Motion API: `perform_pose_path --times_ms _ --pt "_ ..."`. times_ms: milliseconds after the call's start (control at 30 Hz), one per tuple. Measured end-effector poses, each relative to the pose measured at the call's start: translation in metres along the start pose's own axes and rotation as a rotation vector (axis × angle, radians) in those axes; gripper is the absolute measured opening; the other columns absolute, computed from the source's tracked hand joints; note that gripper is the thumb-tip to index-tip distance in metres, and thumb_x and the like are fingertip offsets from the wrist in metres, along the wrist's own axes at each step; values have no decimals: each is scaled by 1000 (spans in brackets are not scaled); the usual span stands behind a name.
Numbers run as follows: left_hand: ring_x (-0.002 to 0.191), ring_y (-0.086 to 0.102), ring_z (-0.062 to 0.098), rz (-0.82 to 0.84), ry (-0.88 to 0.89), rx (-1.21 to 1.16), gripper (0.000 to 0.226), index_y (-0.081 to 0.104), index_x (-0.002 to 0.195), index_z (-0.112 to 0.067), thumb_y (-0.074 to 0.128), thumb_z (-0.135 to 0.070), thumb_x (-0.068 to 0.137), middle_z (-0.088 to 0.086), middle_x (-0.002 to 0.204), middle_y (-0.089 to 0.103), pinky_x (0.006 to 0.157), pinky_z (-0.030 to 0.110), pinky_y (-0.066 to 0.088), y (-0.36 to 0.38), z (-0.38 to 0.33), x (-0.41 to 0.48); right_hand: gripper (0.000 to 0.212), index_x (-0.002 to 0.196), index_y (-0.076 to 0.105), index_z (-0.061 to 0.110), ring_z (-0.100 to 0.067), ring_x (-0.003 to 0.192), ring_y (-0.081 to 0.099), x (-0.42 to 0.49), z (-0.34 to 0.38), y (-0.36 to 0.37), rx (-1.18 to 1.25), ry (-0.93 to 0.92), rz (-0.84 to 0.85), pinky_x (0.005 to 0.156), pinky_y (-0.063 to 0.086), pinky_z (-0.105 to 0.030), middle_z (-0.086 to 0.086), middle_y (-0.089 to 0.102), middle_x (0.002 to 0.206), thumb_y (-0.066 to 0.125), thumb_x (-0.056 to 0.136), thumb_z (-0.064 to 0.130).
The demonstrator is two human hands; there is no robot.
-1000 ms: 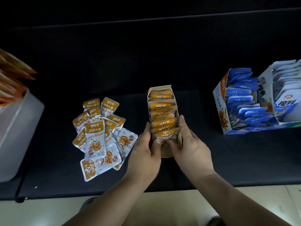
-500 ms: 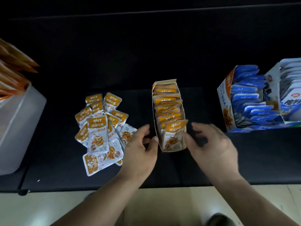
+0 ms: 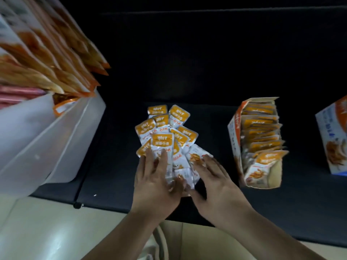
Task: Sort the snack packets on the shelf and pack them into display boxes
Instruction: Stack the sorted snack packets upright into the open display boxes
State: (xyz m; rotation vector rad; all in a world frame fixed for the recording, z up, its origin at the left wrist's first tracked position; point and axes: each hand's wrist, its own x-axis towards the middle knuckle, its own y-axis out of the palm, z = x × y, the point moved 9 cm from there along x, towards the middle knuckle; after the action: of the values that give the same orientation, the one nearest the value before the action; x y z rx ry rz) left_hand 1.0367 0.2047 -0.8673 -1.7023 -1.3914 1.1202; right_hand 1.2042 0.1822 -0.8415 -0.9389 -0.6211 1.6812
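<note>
A loose pile of several orange-and-white snack packets lies on the dark shelf. My left hand rests flat on the near left of the pile, fingers straight. My right hand lies on the pile's near right side, fingers spread over a packet. To the right stands a narrow cardboard display box filled with a row of the same orange packets, the front one leaning forward.
A translucent plastic bin of large orange snack bags stands at the left. A blue-and-white display box shows at the right edge. The shelf's front edge runs just below my wrists.
Both hands left the orange display box and moved left onto the loose pile. The view swung left, so the box now sits to the right.
</note>
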Motion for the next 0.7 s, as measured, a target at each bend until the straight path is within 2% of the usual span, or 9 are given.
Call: perform_pose_path --times_ms 33,100,167,267,367,467,533,600,700 --pt "154 17 35 -45 28 -2 90 23 161 -34 48 -71 83 4 170 14 120 54 31 -4 1 0 78 164 9 34 -12 159 -7 4 0 7 -69 18 34 127 21 -35 9 -1 171 52 100 51" --pt "139 40 36 -155 79 -13 73 49 149 -29 55 -63 85 5 161 38 105 54 48 -13 6 1 79 162 19 28 -19 160 2 10 2 15 -124 -31 2 125 29 -42 2 8 171 57 97 50" --pt "125 51 30 -237 112 -39 56 62 135 -29 61 -56 86 -2 150 51 94 52 55 -23 11 1 75 155 39 22 -25 158 19 14 -1 15 -148 -102 -77 117 42 -50 -2 25 167 61 91 54" --pt "114 56 23 -309 130 -135 36 72 113 -29 64 -53 87 -8 137 60 88 45 56 -38 17 -1 80 154 43 15 -27 156 26 17 -1 17 -220 -219 -133 118 36 -50 -5 33 166 49 89 62" --pt "108 57 19 -312 52 -200 26 68 101 -29 77 -44 82 -9 128 60 86 45 55 -45 30 1 77 149 52 17 -24 154 31 20 -1 16 -226 -239 -155 116 40 -55 -3 41 162 51 87 62" --pt "107 61 16 -244 -117 -325 50 59 116 -37 87 -31 75 -11 120 57 86 46 57 -41 48 5 69 137 64 17 -25 149 39 20 -2 16 -139 -211 -186 110 46 -58 -4 51 154 60 82 58" --pt "106 64 10 -198 -255 -486 64 51 128 -42 87 -27 76 -16 114 61 86 35 56 -40 62 8 64 130 68 15 -27 147 43 19 -1 15 -104 -203 -221 108 47 -59 -5 55 150 62 83 59" --pt "99 66 -1 -130 -313 -594 56 50 123 -44 82 -21 84 -22 105 66 79 22 53 -37 66 11 58 121 71 14 -29 141 50 21 2 13 -145 -201 -248 105 50 -58 -6 60 143 63 87 60" --pt "97 71 1 -126 -341 -671 37 57 121 -37 74 -20 93 -18 105 71 74 21 58 -41 71 7 44 111 71 13 -34 126 60 25 10 11 -267 -193 -263 91 59 -54 -6 63 129 70 88 51"
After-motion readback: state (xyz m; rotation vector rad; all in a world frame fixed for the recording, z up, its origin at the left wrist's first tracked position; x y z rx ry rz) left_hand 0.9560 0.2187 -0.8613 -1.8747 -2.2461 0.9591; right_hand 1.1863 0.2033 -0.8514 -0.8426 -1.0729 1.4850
